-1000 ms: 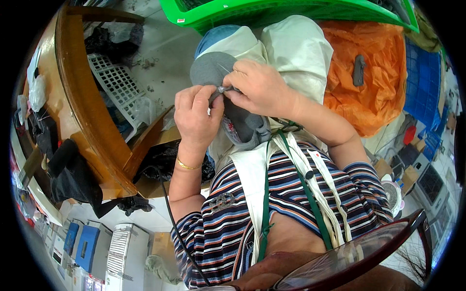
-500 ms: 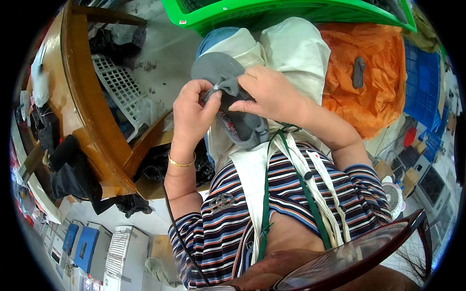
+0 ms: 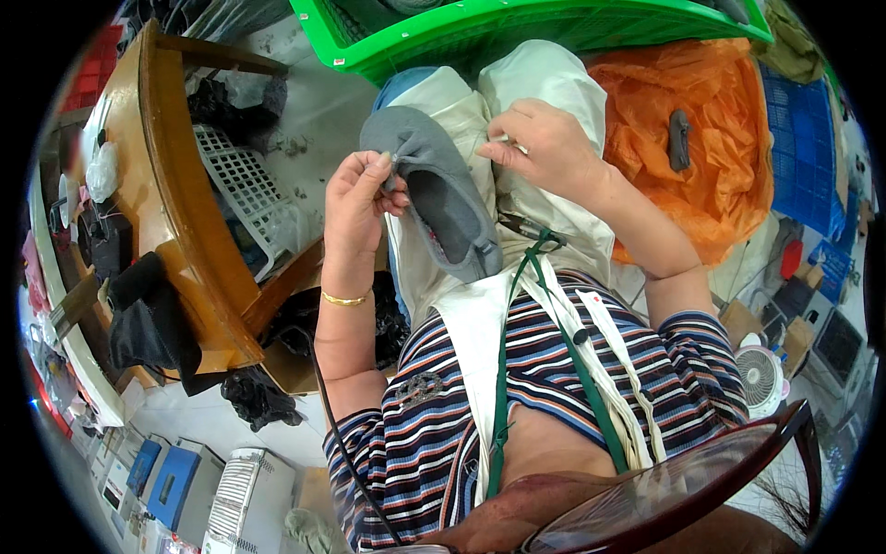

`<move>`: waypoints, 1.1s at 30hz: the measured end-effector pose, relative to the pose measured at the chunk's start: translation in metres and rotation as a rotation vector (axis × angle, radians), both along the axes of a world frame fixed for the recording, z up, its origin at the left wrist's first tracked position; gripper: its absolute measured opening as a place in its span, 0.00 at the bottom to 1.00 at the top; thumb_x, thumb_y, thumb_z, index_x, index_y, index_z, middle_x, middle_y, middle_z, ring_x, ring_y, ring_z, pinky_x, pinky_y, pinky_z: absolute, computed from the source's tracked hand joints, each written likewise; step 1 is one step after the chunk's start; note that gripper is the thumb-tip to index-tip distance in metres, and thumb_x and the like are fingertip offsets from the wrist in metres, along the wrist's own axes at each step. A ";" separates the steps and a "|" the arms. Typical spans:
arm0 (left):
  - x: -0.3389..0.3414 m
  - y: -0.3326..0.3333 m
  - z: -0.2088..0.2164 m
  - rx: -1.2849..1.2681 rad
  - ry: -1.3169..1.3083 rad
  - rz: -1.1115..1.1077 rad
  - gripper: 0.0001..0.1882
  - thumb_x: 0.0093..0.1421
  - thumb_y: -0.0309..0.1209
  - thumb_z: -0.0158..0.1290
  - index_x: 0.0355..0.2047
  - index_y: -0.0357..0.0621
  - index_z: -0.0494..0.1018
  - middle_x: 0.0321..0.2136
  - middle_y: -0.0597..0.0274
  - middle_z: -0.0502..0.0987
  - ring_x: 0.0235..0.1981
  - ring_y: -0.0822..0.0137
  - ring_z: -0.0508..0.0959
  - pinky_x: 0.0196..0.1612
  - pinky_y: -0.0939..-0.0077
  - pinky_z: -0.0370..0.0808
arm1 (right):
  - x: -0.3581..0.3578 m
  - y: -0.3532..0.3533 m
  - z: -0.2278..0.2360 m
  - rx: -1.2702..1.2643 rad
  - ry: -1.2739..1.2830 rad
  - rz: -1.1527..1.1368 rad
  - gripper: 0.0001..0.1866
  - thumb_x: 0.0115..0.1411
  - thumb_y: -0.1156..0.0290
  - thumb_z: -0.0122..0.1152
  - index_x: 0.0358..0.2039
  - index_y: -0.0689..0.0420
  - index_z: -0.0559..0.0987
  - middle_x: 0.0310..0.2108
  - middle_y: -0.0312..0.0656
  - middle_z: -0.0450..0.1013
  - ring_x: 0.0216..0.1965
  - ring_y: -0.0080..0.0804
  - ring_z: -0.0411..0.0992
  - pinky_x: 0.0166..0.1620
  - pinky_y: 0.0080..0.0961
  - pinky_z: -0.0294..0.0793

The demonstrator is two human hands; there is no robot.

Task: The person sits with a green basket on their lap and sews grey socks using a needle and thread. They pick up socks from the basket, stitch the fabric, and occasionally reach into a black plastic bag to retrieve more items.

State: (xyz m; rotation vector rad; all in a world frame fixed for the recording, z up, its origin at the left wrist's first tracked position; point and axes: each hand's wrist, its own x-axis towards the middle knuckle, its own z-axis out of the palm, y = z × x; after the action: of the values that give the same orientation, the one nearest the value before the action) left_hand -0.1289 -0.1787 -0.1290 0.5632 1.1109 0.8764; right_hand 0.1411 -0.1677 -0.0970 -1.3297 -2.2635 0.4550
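A grey cloth flat shoe (image 3: 466, 185) lies across my lap on the cream apron (image 3: 420, 268), toe pointing away and its opening facing up. Gathered fabric like a bow crosses its front. My left hand (image 3: 362, 189) pinches this fabric at the left side of the shoe opening. Off to the shoe's right, my right hand (image 3: 546, 148) is raised over my thigh, thumb and fingertips pressed together. A small pale bit shows between those fingers, too small to name.
Ahead of my knees stands a green plastic crate (image 3: 406, 46). An orange plastic sheet (image 3: 711, 203) to the right holds a small dark grey piece (image 3: 679, 140). At the left are a wooden table (image 3: 171, 212) and a white plastic basket (image 3: 245, 180).
My right hand has left the shoe's bow and moved right. The left hand keeps its pinch near the front, and the shoe opening is now uncovered.
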 end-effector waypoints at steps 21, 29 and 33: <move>0.016 -0.002 -0.005 0.072 -0.009 0.171 0.05 0.63 0.29 0.56 0.35 0.44 0.71 0.21 0.68 0.74 0.14 0.80 0.70 0.15 0.89 0.61 | -0.098 -0.006 -0.010 -0.843 1.830 -0.204 0.12 0.69 0.63 0.54 0.36 0.59 0.78 0.30 0.38 0.74 0.32 0.32 0.71 0.46 0.31 0.74; 0.009 0.007 -0.006 0.109 -0.037 0.242 0.07 0.60 0.23 0.57 0.37 0.46 0.72 0.25 0.70 0.75 0.18 0.80 0.71 0.19 0.90 0.64 | -0.064 -0.022 -0.026 -1.121 2.058 -0.079 0.15 0.70 0.61 0.49 0.28 0.55 0.70 0.22 0.33 0.63 0.26 0.26 0.62 0.44 0.31 0.67; 0.017 -0.002 -0.019 0.088 -0.071 0.241 0.08 0.59 0.22 0.57 0.37 0.46 0.72 0.25 0.70 0.76 0.21 0.80 0.73 0.21 0.90 0.65 | -0.050 -0.044 -0.032 -1.099 2.024 -0.097 0.16 0.70 0.60 0.49 0.28 0.56 0.71 0.22 0.33 0.63 0.27 0.27 0.63 0.46 0.33 0.68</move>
State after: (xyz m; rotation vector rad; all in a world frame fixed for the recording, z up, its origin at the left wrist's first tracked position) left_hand -0.1115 -0.1807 -0.1482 0.4721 1.0942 1.1504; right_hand 0.0910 -0.2112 -0.1291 -0.4696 -0.1296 1.9071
